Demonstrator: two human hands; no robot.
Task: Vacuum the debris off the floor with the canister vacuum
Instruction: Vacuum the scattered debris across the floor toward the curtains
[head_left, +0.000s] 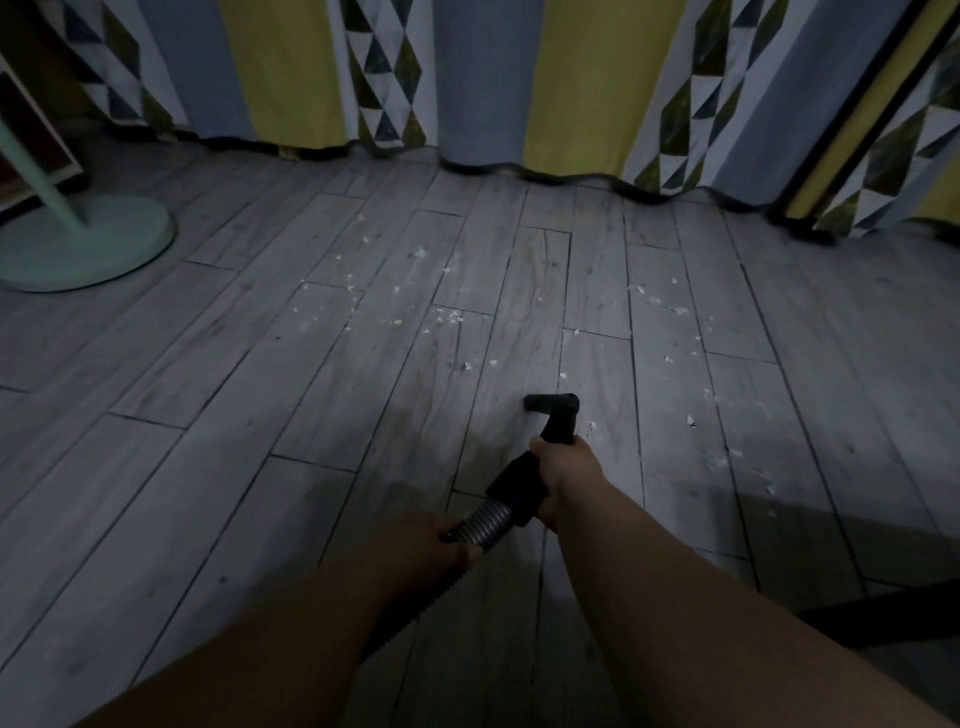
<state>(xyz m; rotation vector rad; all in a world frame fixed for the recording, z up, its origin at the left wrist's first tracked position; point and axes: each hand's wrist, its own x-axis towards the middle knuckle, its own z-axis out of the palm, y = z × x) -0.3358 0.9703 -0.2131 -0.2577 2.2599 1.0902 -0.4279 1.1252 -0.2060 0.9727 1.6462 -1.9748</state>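
Note:
My right hand grips the black handle of the vacuum wand, just behind its small black nozzle, which points down at the grey plank floor. My left hand holds the ribbed grey hose a little behind the handle. Small white bits of debris lie scattered ahead of the nozzle, and more debris lies to its right. The canister itself is out of view.
A pale green round stand base with a slanted pole sits at the far left. Patterned curtains in grey, yellow and triangles hang to the floor along the back. A dark strap or object shows at the lower right edge.

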